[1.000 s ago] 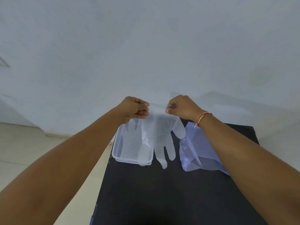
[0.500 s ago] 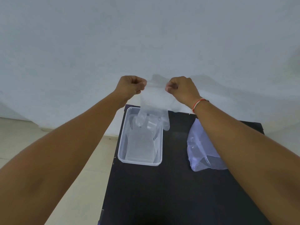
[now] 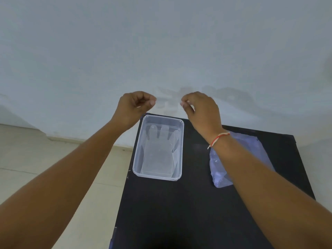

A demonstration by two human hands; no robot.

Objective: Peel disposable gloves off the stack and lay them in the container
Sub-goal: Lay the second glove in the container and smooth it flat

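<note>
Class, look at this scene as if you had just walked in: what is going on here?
A person is moving thin clear gloves into a clear plastic container on a black table. One glove lies flat inside it, fingers pointing away from the person. Both hands are raised above the container's far end, the left hand and right hand loosely curled and holding nothing visible. The glove stack lies to the right, partly under the right forearm.

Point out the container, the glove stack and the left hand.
container (image 3: 181,144): head view, right wall.
glove stack (image 3: 251,146): head view, bare top sheet.
left hand (image 3: 133,106): head view, back of hand.
</note>
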